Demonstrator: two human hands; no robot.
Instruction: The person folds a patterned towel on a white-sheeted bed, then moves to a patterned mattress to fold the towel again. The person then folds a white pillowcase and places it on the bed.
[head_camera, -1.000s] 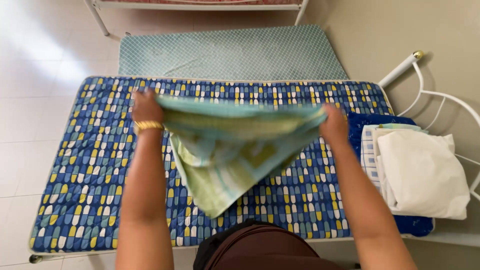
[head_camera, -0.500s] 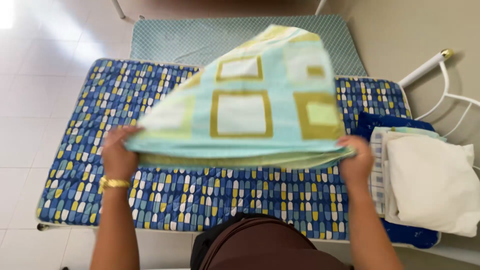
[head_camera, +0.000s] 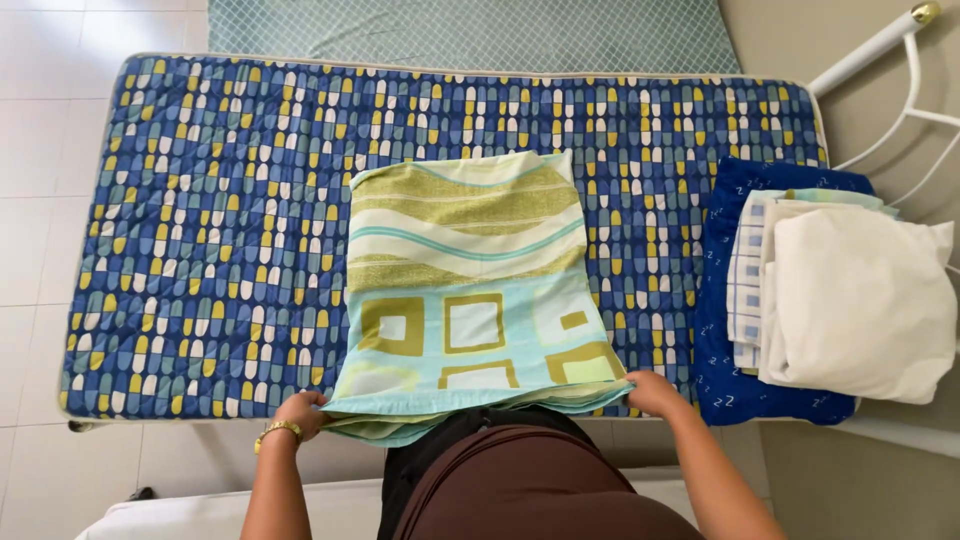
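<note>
Lowered since before, folded pillowcase (head_camera: 470, 300) lies flat on mattress (head_camera: 200, 200); both hands' grip (head_camera: 300, 412) (head_camera: 652, 392) pinches its near edge.

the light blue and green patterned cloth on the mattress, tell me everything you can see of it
The patterned cloth looks like thin woven fabric, pale blue with olive-green squares near the person and wavy green and cream bands farther away. It is folded in layers and lies flat on the blue patterned mattress, its near edge overhanging slightly. The left hand and right hand grip its near corners.
</note>
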